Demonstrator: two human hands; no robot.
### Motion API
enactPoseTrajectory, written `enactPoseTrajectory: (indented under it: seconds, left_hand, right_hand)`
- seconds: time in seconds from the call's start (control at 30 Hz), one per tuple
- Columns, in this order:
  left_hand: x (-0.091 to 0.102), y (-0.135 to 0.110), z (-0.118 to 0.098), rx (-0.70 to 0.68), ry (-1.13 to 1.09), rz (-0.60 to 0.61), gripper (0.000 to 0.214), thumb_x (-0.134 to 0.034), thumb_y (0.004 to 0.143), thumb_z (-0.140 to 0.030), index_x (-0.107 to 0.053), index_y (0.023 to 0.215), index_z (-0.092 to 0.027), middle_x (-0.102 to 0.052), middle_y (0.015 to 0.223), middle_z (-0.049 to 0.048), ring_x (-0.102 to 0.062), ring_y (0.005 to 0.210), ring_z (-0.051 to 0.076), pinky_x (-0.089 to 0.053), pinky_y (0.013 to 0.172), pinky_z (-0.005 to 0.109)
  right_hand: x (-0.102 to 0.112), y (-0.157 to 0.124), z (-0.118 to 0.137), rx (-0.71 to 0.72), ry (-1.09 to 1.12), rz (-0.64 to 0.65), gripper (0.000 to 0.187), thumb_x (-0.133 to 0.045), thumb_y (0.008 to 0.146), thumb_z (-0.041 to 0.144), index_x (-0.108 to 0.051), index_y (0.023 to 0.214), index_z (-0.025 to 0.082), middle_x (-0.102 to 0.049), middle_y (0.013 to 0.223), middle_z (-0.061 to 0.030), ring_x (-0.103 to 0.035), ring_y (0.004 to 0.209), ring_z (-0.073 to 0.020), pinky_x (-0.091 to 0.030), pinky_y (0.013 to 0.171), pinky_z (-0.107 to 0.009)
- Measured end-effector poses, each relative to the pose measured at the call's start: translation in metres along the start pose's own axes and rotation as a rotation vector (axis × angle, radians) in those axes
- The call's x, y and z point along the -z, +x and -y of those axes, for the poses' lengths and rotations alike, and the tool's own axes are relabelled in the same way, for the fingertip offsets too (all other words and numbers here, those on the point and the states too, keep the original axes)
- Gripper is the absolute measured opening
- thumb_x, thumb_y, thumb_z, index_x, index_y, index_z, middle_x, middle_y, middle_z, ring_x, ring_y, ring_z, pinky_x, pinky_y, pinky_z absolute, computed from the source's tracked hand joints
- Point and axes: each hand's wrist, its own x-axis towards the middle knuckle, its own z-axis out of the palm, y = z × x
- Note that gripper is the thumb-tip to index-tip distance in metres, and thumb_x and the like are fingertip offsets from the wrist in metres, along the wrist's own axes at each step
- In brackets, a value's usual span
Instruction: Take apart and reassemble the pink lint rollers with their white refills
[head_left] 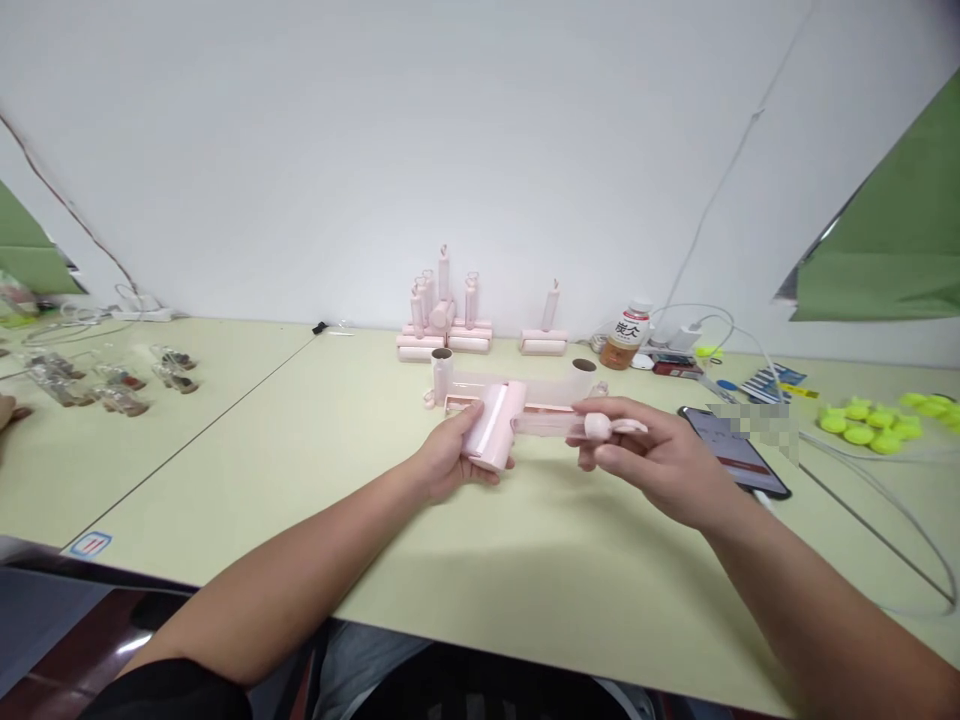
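I hold a pink lint roller [499, 425] sideways above the pale green table [465, 560]. My left hand [448, 458] is closed around its roller head from below. My right hand [651, 458] pinches the roller's handle end [600, 427], fingers closed on it. Just behind the roller lie a pink tray-like part [457, 404] and two cardboard-cored rolls [442, 372], with a clear sheet stretched between them.
Several assembled pink rollers [444, 318] stand at the back by the wall, one more [546, 335] to their right. A drink bottle [626, 338], chargers and cables, a phone [735, 450] and yellow-green caps [870, 425] lie right. Small clear packets [112, 380] lie left.
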Motion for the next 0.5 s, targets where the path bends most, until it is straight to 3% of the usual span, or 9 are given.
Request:
enactPoseTrajectory:
  seconds: [0.1, 0.2, 0.27, 0.4, 0.5]
  left_hand:
    - [0.002, -0.001, -0.003, 0.078, -0.005, 0.105, 0.059, -0.043, 0.091, -0.062, -0.06, 0.119, -0.013, -0.07, 0.094, 0.0141, -0.072, 0.071, 0.024, -0.052, 0.043, 0.027]
    - [0.002, 0.0, -0.005, 0.112, -0.05, 0.162, 0.081, -0.024, 0.087, -0.077, -0.058, 0.125, -0.014, -0.071, 0.097, 0.0159, -0.072, 0.068, 0.026, -0.051, 0.042, 0.029]
    - [0.001, 0.003, -0.003, 0.086, -0.066, 0.133, 0.085, -0.017, 0.087, -0.078, -0.059, 0.123, -0.014, -0.072, 0.096, 0.0154, -0.071, 0.065, 0.024, -0.051, 0.043, 0.029]
    - [0.001, 0.009, 0.011, 0.086, 0.06, 0.061, 0.077, -0.026, 0.087, -0.076, -0.062, 0.109, -0.012, -0.071, 0.092, 0.0141, -0.069, 0.062, 0.021, -0.051, 0.045, 0.029]
    - [-0.002, 0.009, 0.023, 0.081, 0.246, 0.079, 0.069, -0.042, 0.085, -0.074, -0.063, 0.106, -0.011, -0.07, 0.093, 0.0138, -0.068, 0.062, 0.019, -0.05, 0.047, 0.028]
  right_hand:
    - [-0.008, 0.01, 0.013, 0.108, -0.244, -0.09, 0.039, -0.07, 0.077, 0.055, -0.07, 0.102, 0.025, -0.069, 0.086, -0.0082, -0.061, 0.069, -0.0223, -0.049, 0.062, -0.035]
    - [-0.007, 0.031, 0.036, 0.177, -0.287, -0.12, 0.038, -0.067, 0.078, 0.057, -0.069, 0.093, 0.023, -0.066, 0.072, -0.0056, -0.059, 0.062, -0.0205, -0.047, 0.057, -0.033]
    - [-0.003, 0.053, 0.053, 0.213, -0.289, -0.172, 0.034, -0.066, 0.08, 0.056, -0.067, 0.082, 0.022, -0.061, 0.063, -0.0035, -0.059, 0.059, -0.0195, -0.047, 0.057, -0.033]
    - [0.013, 0.11, 0.077, 0.251, -0.314, -0.32, 0.031, -0.065, 0.084, 0.048, -0.061, 0.07, 0.021, -0.055, 0.06, -0.0018, -0.056, 0.056, -0.0158, -0.045, 0.055, -0.03]
    - [0.029, 0.155, 0.075, 0.186, -0.407, -0.363, 0.027, -0.065, 0.085, 0.042, -0.061, 0.071, 0.02, -0.055, 0.063, -0.0028, -0.056, 0.057, -0.0148, -0.046, 0.054, -0.029]
